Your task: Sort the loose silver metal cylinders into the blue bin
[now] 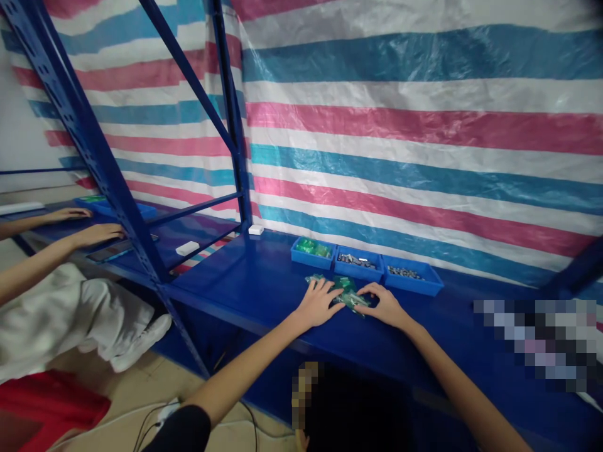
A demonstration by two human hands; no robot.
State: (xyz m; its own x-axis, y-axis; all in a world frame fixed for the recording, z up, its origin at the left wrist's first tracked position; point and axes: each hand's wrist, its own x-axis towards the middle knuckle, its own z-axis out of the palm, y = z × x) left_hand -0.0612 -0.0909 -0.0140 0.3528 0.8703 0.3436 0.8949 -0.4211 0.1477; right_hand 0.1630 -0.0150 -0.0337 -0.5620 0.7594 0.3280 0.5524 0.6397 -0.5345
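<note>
My left hand lies flat on the blue bench, fingers spread wide, tips resting on the pile of green packets, nothing gripped. My right hand is at the pile's 3 o'clock, fingers bent onto its edge; can't tell whether they pinch anything. Pile sits btwn both hands. 3 blue bins in a row just beyond: green-filled bin at 11, middle bin at 12, right bin at 1-2. A co-worker's hand rests on the next bench, approx. 9 o'clock, well apart.
</note>
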